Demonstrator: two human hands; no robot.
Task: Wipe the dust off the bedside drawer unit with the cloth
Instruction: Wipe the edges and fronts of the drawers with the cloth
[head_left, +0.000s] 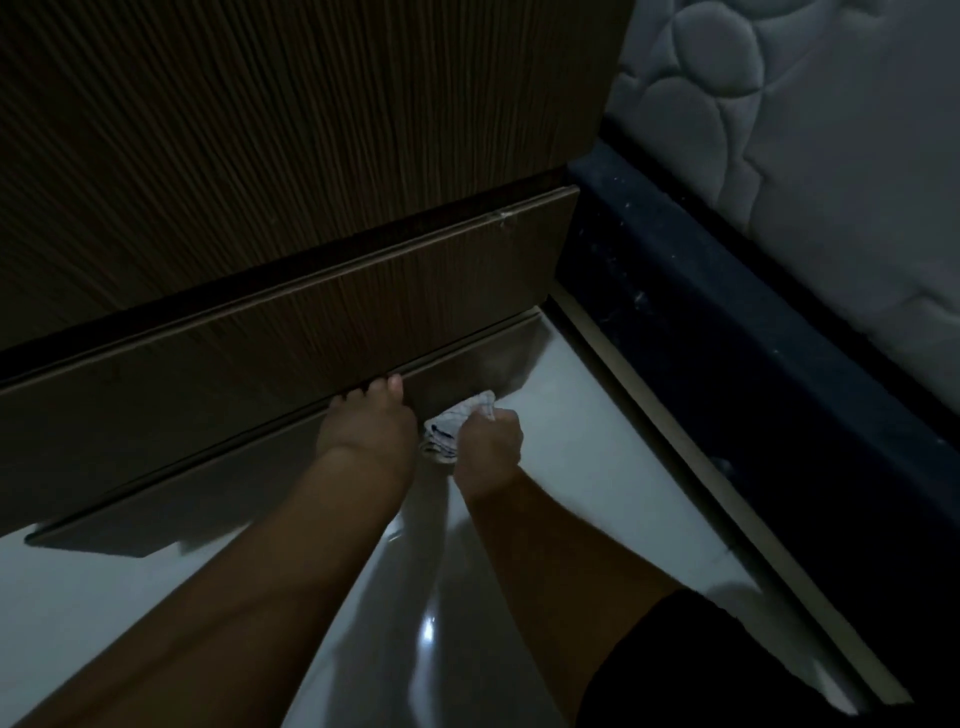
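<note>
The bedside drawer unit (260, 130) is dark brown with fine wood grain and fills the upper left. Its upper drawer front (322, 322) runs slantwise across the middle, with a lower drawer front (208, 499) beneath it. My left hand (366, 421) has its fingertips hooked on the bottom edge of the upper drawer front. Just to its right, my right hand (488, 441) is closed around a crumpled white cloth (460, 415) with dark stripes, held against the lower drawer front near the floor.
A glossy pale tiled floor (571, 467) lies below the drawers. A dark bed frame (727, 338) with dust specks runs along the right, with a quilted grey mattress (831, 130) on it. A dark garment (701, 670) shows at the bottom right.
</note>
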